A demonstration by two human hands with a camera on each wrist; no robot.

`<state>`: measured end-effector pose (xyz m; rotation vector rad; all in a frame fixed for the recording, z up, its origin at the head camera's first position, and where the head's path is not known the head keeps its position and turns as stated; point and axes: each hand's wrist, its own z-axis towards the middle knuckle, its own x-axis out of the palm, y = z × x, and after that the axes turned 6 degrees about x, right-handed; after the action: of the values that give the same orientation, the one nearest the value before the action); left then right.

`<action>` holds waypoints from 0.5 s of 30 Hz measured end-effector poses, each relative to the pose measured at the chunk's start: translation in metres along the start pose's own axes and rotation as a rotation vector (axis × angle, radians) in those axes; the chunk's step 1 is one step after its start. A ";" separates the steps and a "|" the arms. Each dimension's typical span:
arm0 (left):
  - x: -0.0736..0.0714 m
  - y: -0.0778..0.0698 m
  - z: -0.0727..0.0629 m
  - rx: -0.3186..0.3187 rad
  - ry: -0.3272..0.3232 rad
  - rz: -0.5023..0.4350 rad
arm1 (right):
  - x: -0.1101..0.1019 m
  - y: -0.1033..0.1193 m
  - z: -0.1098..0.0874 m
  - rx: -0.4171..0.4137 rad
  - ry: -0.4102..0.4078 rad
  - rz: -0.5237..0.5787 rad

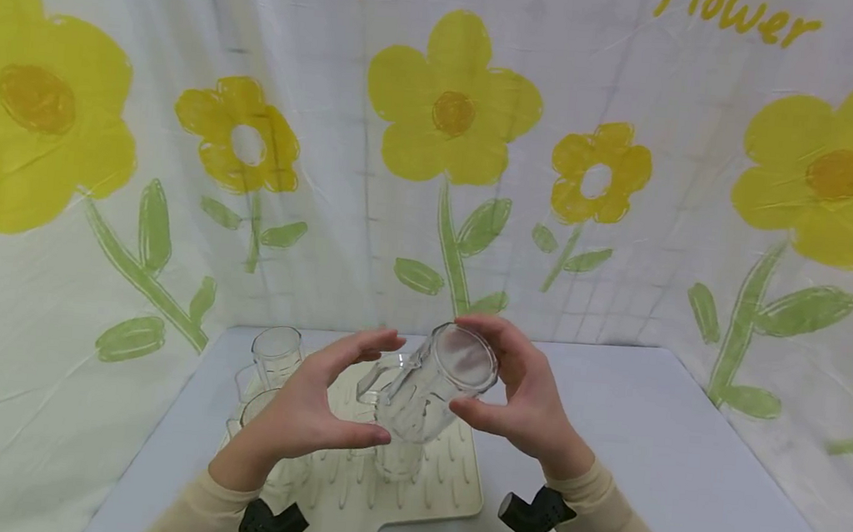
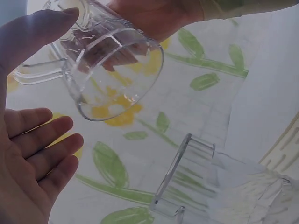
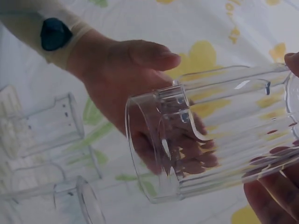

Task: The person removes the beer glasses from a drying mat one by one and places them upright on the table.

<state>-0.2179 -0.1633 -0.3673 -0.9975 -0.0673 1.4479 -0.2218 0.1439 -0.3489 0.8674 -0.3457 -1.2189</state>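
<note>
A clear glass mug (image 1: 419,407) with a handle hangs tilted in the air between both hands. My right hand (image 1: 532,395) grips it near its round base, thumb on one side and fingers on the other. Its wide rim (image 2: 161,58) points down and away from that hand in the left wrist view. Around the handle side my left hand (image 1: 294,414) is spread, fingers straight and thumb apart. In the left wrist view the left thumb overlaps the mug; whether it touches is unclear. Below, another glass mug (image 1: 399,463) stands on the cream drying mat (image 1: 446,493).
More clear mugs (image 1: 277,350) stand along the mat's left side, partly hidden behind the left hand and forearm. The mat lies on a white table (image 1: 608,447). A white curtain (image 1: 511,248) with yellow flowers hangs behind and at the sides.
</note>
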 end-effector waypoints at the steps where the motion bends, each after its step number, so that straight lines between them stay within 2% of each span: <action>1: 0.003 0.000 0.000 -0.012 0.010 0.003 | 0.001 0.001 0.000 -0.012 0.005 0.010; 6: 0.014 0.000 0.001 -0.048 0.054 -0.048 | 0.005 0.003 -0.002 -0.055 0.041 0.032; 10: 0.019 0.000 0.001 -0.029 0.073 -0.123 | 0.006 0.003 -0.002 -0.064 0.055 0.025; 15: 0.018 0.001 0.000 0.005 0.066 -0.107 | 0.005 0.003 -0.003 -0.065 0.063 0.015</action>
<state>-0.2152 -0.1483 -0.3771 -1.0225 -0.0679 1.3165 -0.2161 0.1405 -0.3492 0.8435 -0.2597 -1.1801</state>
